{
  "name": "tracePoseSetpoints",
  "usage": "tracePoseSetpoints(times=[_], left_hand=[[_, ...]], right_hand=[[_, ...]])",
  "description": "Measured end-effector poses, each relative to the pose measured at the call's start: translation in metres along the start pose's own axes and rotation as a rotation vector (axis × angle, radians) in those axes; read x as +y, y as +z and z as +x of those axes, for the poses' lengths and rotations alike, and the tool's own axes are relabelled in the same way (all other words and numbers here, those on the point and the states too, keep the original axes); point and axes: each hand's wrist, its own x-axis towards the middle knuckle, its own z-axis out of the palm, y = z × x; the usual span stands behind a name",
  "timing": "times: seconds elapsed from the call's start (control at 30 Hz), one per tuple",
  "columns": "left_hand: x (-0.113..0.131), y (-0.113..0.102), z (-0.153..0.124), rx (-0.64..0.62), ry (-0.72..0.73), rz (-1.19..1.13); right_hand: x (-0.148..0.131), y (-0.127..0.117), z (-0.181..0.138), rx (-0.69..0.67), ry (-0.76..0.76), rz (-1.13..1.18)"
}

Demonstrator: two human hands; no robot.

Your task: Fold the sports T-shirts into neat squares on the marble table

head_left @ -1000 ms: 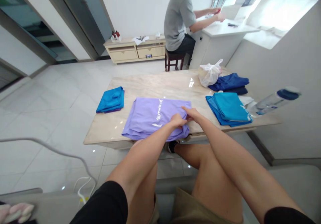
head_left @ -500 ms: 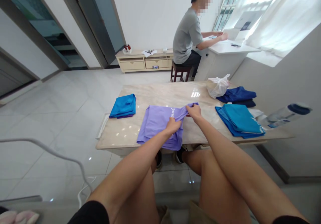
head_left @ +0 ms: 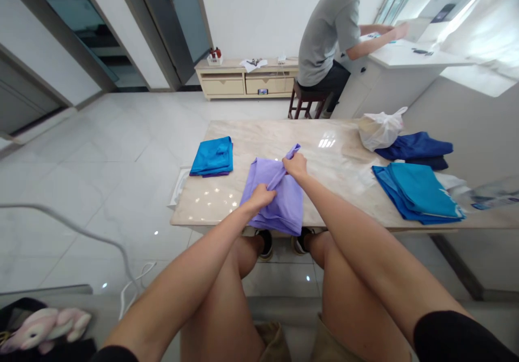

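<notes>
Left hand [head_left: 261, 197] and right hand [head_left: 295, 165], both clenched, held bunched lilac cloth [head_left: 284, 205] at the front of the table [head_left: 206, 210]; its folding seemed unfinished, while a left blue bundle [head_left: 213, 157] and right blue bundle [head_left: 424, 189] lay folded.

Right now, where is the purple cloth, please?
In the head view, the purple cloth sits just right of centre on the table, right of the smaller blue stack.

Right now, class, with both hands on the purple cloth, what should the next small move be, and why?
Perhaps lay the pinched edge of the purple cloth down flat: the left grip and right grip hold it gathered, while the rest lies folded on the table.
</notes>
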Motion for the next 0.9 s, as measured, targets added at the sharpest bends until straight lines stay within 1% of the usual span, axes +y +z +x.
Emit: tracePoseSetpoints(times=[0.07, 0.1, 0.17, 0.2, 0.27, 0.37, 0.47, 0.53, 0.6, 0.67, 0.73, 0.83, 0.9], left_hand=[[-0.011, -0.013, 0.006, 0.027, -0.012, -0.017], [-0.017, -0.02, 0.009, 0.045, -0.029, -0.007], [-0.03, -0.036, 0.015, 0.086, -0.095, 0.057], [-0.037, -0.043, 0.017, 0.103, -0.134, 0.102], [-0.048, -0.054, 0.021, 0.11, -0.202, 0.18], [-0.057, -0.063, 0.025, 0.078, -0.223, 0.239], [-0.061, -0.069, 0.027, 0.069, -0.213, 0.31], [-0.061, -0.073, 0.028, 0.073, -0.224, 0.368], [-0.061, -0.078, 0.029, 0.089, -0.234, 0.424], [-0.06, -0.08, 0.03, 0.124, -0.218, 0.464], [-0.056, -0.077, 0.032, 0.176, -0.167, 0.489], [-0.046, -0.064, 0.038, 0.269, -0.098, 0.493], [-0.04, -0.053, 0.043, 0.309, -0.11, 0.437]], right_hand=[[-0.015, 0.015, -0.005, -0.012, 0.024, 0.028], [-0.021, 0.021, -0.007, -0.052, 0.039, 0.051], [-0.031, 0.031, -0.011, -0.177, 0.068, 0.104], [-0.033, 0.034, -0.012, -0.224, 0.079, 0.124], [-0.031, 0.032, -0.012, -0.263, 0.089, 0.127], [-0.015, 0.015, -0.01, -0.258, 0.091, 0.034], [0.011, -0.01, -0.008, -0.25, 0.12, -0.094], [0.03, -0.025, -0.008, -0.259, 0.173, -0.131], [0.049, -0.036, -0.008, -0.292, 0.247, -0.108], [0.063, -0.04, -0.011, -0.345, 0.322, -0.048], [0.073, -0.039, -0.016, -0.391, 0.381, 0.044], [0.075, -0.031, -0.027, -0.432, 0.41, 0.189], [0.072, -0.023, -0.035, -0.453, 0.391, 0.25]])
